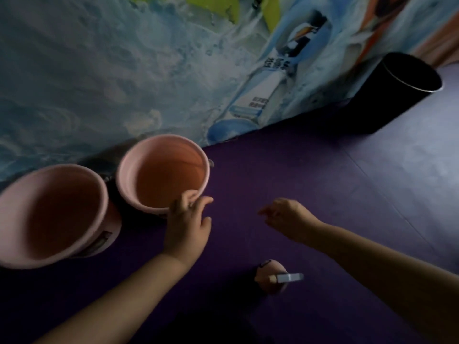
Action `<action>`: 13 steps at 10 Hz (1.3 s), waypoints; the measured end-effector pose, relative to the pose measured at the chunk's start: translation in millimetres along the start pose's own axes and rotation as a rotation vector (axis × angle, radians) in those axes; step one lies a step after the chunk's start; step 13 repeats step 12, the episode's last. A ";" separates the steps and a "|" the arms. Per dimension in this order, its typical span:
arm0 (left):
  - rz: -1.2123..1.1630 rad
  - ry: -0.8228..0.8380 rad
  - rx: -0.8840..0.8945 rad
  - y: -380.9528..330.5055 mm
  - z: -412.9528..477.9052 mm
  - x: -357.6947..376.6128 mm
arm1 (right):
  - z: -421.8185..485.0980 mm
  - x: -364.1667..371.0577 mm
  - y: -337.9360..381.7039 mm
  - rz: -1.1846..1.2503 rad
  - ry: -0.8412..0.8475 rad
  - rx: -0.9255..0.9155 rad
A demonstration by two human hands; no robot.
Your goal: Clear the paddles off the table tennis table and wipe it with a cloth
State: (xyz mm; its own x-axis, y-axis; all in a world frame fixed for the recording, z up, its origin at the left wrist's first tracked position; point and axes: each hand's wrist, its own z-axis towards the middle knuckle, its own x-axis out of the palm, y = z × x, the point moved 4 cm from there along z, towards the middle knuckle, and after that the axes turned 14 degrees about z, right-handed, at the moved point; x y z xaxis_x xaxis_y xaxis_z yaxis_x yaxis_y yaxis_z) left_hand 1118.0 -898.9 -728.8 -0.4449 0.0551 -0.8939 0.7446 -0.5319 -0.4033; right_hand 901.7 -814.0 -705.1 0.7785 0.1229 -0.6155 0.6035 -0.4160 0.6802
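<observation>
Head view, dim light, some motion blur. Left hand [188,219] is reaching forward to the round pink plastic bucket [119,175]; its fingers are curling over the near rim and gripping it, and the thumb is sticking out to the right, clear of the rim. Right hand [285,217] is hanging above the dark purple floor [323,182], well apart from the bucket, fingers loosely bent and holding nothing, pointing toward the left hand. The gripped bucket is standing upright, its mouth open to the camera; no contents can be made out inside. A second pink plastic bucket [57,214] is standing just beside it on the left, larger in frame, with a dark label on its outer wall. Both buckets are sitting close to a large printed banner in blue and white [99,70] that is running along the far edge of the floor. A black cylindrical bin [387,100] is standing at the banner's right end, well apart from the buckets. A small pink rounded object [270,271] with a grey-blue flat piece [289,278] across it is showing low between the two forearms; what it is cannot be told. Where the paddles, the table tennis table and the cloth are cannot be told from this view.
</observation>
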 end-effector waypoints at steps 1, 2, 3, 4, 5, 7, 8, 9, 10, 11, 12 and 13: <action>0.019 0.144 0.132 -33.4 -2.2 17.7 | -42.0 7.5 -27.4 -0.183 0.152 0.001; 0.042 0.212 0.204 -58.4 -5.4 28.7 | -72.8 24.2 -47.2 -0.288 0.310 -0.026; 0.038 0.252 0.234 -73.5 -6.4 35.0 | -85.5 38.8 -53.8 -0.415 0.402 -0.112; 0.039 0.274 0.237 -78.2 -6.2 36.7 | -75.8 41.6 -56.0 -0.437 0.272 -0.203; 0.038 0.271 0.215 -73.8 -2.1 36.6 | -52.9 35.0 -53.5 -0.416 0.143 -0.120; 0.057 0.182 0.126 -51.1 14.5 31.8 | 7.4 10.7 -17.3 -0.084 -0.131 0.058; 0.057 0.185 0.070 -42.4 23.2 29.8 | 44.7 4.8 5.3 0.084 -0.220 0.085; 0.043 0.172 0.049 -37.1 32.9 24.8 | 82.5 3.0 28.4 0.111 -0.288 0.068; 0.016 0.154 0.015 -31.8 44.0 21.5 | 114.1 6.7 34.3 0.165 -0.324 0.093; -0.024 0.137 -0.054 -32.9 52.6 15.6 | 129.3 11.5 36.7 0.193 -0.296 0.119; -0.045 0.171 -0.180 -42.0 58.4 2.6 | 127.5 7.4 34.9 0.296 -0.227 0.170; -0.045 0.171 -0.180 -42.0 58.4 2.6 | 127.5 7.4 34.9 0.296 -0.227 0.170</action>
